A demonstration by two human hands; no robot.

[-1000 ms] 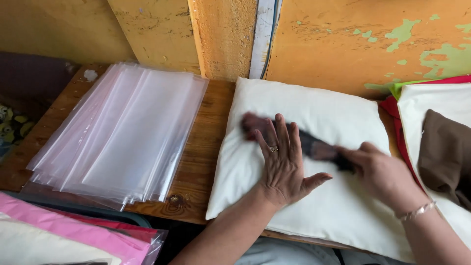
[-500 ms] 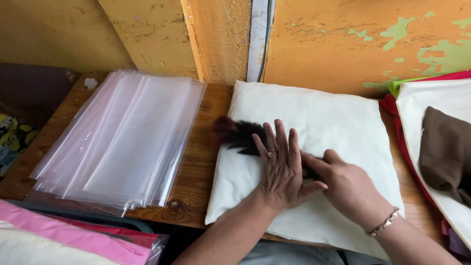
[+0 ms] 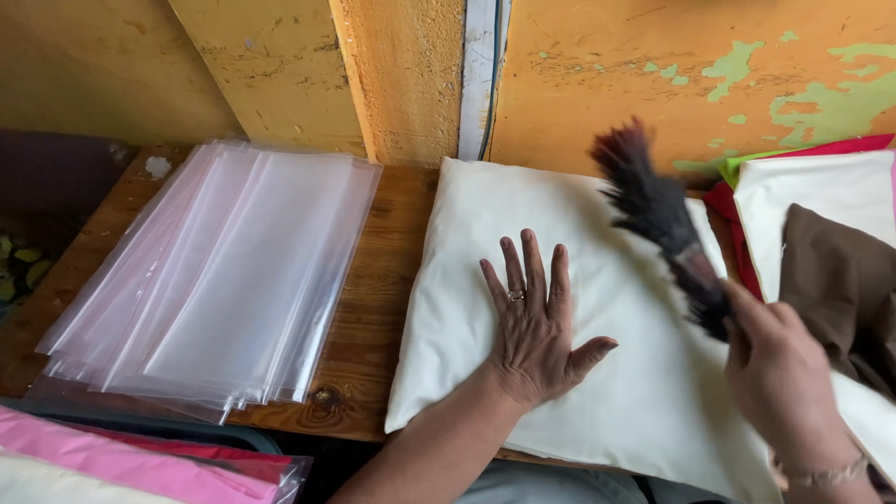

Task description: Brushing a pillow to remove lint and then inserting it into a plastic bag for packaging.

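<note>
A cream pillow (image 3: 616,392) lies on the wooden table (image 3: 373,308) against the yellow wall. My left hand (image 3: 537,322) rests flat on it, fingers spread, a ring on one finger. My right hand (image 3: 779,373) grips the handle of a dark feather brush (image 3: 658,210), which is lifted over the pillow's far right part with its bristles pointing up toward the wall. The brush is blurred by motion.
A stack of clear plastic bags (image 3: 215,280) lies on the table's left. Pink and white packed cloth (image 3: 121,462) sits at the bottom left. On the right lie white fabric (image 3: 821,191), brown cloth (image 3: 845,289) and red and green layers (image 3: 737,173).
The brush was lying low across the pillow beside my left hand. My right hand has swung it up and to the right. My left hand stayed pressed on the pillow.
</note>
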